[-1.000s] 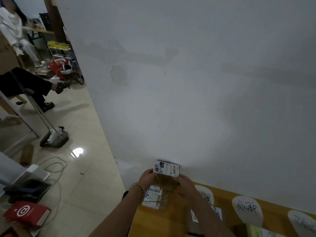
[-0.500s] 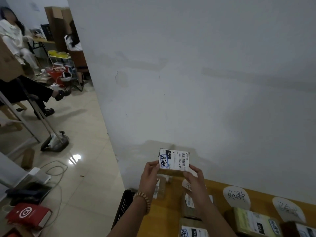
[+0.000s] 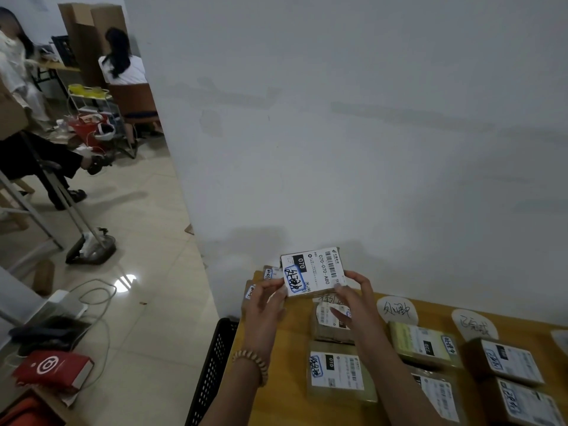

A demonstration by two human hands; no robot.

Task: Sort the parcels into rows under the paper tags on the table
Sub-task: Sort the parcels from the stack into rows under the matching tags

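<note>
Both hands make the grip on one small parcel [image 3: 313, 271], and it is up in the air over the near left end of the tabletop [image 3: 289, 339]. Left hand [image 3: 265, 305] pinches the left edge with its fingertips, and right hand [image 3: 353, 298] pinches the right edge the same way, so both are closed on the parcel and neither is free. The parcel is tipped up so its white label faces the person, and its long side runs left to right between the two hands. Blue and black writing sits on the left part of that label. Closest to the person, under the arms, a flat parcel with a blue mark [image 3: 336, 372] lies on the wood, and just past it lies another parcel [image 3: 333, 322] partly hidden by the right hand. To the right of that row are more parcels, a greenish one [image 3: 422, 344] and brown ones [image 3: 507, 361]. Farther back, against the wall [image 3: 368, 133], sit round paper tags. The writing on the held label looks like the writing on the second tag [image 3: 397, 309], which lies to the right of the hands and a bit farther away. I think the parcel belongs in that row, so it should go right and down. The right hand is nearer that row. A third tag [image 3: 474, 325] is farther right. A few loose parcels [image 3: 272, 273] lie behind the left hand by the table's far corner.
</note>
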